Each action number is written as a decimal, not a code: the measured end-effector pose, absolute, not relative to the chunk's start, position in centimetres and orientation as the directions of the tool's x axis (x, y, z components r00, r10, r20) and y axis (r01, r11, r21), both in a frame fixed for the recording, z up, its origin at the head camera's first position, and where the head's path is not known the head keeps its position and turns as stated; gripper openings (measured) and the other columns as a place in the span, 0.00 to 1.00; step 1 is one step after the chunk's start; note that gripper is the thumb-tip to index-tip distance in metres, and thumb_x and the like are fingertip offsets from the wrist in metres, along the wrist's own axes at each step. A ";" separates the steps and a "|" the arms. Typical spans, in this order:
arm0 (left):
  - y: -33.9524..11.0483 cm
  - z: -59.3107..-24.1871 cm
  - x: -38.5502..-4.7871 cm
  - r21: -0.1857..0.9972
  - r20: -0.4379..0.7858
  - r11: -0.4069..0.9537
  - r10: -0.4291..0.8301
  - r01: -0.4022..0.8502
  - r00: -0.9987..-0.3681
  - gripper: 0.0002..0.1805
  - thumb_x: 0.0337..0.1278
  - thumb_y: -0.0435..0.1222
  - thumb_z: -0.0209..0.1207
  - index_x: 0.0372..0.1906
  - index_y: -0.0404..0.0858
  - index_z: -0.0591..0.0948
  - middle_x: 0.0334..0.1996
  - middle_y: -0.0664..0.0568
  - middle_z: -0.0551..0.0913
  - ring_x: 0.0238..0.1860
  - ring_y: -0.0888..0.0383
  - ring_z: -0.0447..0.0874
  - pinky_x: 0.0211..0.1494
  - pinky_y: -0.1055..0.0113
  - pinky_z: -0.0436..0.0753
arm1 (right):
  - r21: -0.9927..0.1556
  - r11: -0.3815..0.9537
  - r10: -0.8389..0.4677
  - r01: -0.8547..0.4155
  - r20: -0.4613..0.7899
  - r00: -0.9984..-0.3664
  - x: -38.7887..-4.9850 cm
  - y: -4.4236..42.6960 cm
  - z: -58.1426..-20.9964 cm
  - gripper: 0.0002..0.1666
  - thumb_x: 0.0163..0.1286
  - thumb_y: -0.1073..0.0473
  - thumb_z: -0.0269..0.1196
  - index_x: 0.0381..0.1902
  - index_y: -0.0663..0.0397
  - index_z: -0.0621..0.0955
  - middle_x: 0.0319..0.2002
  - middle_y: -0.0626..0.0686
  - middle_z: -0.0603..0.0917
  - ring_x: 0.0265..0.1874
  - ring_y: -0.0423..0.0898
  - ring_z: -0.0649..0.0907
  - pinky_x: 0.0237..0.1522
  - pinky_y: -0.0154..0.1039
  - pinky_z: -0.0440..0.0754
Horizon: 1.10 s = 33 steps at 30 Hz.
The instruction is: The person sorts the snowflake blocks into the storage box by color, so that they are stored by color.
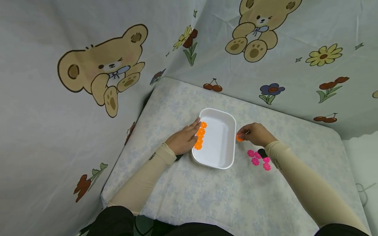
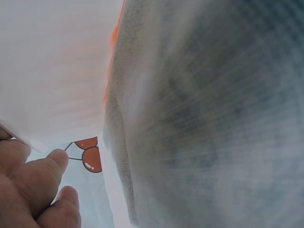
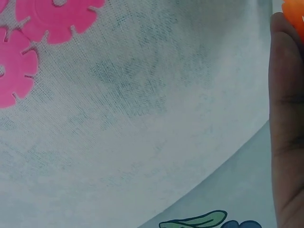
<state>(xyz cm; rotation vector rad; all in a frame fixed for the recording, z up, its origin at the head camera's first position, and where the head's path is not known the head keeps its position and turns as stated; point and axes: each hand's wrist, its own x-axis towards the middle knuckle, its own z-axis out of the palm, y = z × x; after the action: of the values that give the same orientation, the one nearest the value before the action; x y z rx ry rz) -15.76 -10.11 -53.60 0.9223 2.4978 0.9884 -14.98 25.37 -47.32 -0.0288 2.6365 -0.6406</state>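
A white tray (image 1: 220, 141) stands on the table, with several orange notched plastic discs (image 1: 200, 132) in a row along its left side. My left hand (image 1: 184, 139) rests against the tray's left rim, its fingers extended; in the left wrist view, fingertips (image 2: 59, 159) lie by the tray's wall. Just outside the tray's right side, my right hand (image 1: 254, 134) pinches another orange notched disc (image 1: 240, 138). Part of that disc shows beside a finger in the right wrist view. Several pink notched discs (image 1: 255, 161) lie on the cloth below the right hand.
A pale patterned cloth (image 1: 189, 193) covers the table. Hanging fabric with printed bears (image 1: 112, 70) walls off the left and far sides. A black wrist piece (image 1: 262, 153) under the right wrist hides part of the pink discs.
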 end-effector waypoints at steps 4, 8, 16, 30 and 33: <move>-10.1 -53.7 -15.8 0.693 -0.044 0.562 0.658 0.452 -0.751 0.34 0.84 0.44 0.41 0.85 0.48 0.46 0.85 0.66 0.35 0.84 0.62 0.46 0.89 0.62 0.47 | -0.443 0.893 -0.119 0.075 -0.394 -0.911 -15.0 25.3 -46.9 0.07 0.73 0.57 0.68 0.45 0.50 0.90 0.39 0.50 0.92 0.43 0.55 0.89 0.46 0.48 0.88; -10.1 -53.7 -15.8 0.690 -0.049 0.569 0.654 0.448 -0.755 0.34 0.84 0.44 0.41 0.85 0.49 0.46 0.84 0.67 0.35 0.84 0.62 0.45 0.88 0.62 0.47 | -0.439 0.896 -0.121 0.070 -0.392 -0.912 -15.1 25.0 -46.1 0.08 0.73 0.57 0.68 0.46 0.50 0.90 0.39 0.50 0.92 0.43 0.56 0.89 0.45 0.47 0.87; -10.2 -53.7 -15.8 0.688 -0.051 0.569 0.656 0.450 -0.753 0.34 0.84 0.44 0.41 0.85 0.48 0.46 0.84 0.66 0.35 0.85 0.62 0.44 0.89 0.61 0.47 | -0.467 0.883 -0.144 0.055 -0.380 -0.914 -14.9 24.0 -44.9 0.08 0.74 0.58 0.68 0.46 0.50 0.90 0.39 0.50 0.93 0.45 0.57 0.90 0.49 0.50 0.89; -10.1 -53.4 -15.6 0.683 -0.052 0.574 0.655 0.452 -0.754 0.33 0.85 0.45 0.40 0.85 0.48 0.46 0.85 0.66 0.35 0.85 0.63 0.43 0.89 0.61 0.47 | -0.462 0.887 -0.192 0.009 -0.385 -0.903 -15.4 20.8 -44.0 0.08 0.73 0.56 0.69 0.46 0.49 0.90 0.41 0.49 0.92 0.44 0.52 0.89 0.50 0.48 0.88; -10.0 -53.4 -15.7 0.681 -0.051 0.573 0.658 0.455 -0.752 0.33 0.85 0.45 0.40 0.85 0.48 0.46 0.85 0.66 0.35 0.85 0.63 0.43 0.89 0.61 0.47 | -0.462 0.887 -0.199 0.003 -0.387 -0.900 -15.6 20.1 -44.3 0.07 0.72 0.57 0.70 0.45 0.50 0.91 0.41 0.49 0.93 0.42 0.48 0.89 0.50 0.47 0.88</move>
<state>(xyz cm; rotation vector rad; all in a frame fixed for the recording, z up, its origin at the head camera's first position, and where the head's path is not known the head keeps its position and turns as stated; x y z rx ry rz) -15.66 -10.04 -53.37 0.9140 2.5092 0.9614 -15.63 20.13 -44.26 -0.1429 2.6218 -0.6436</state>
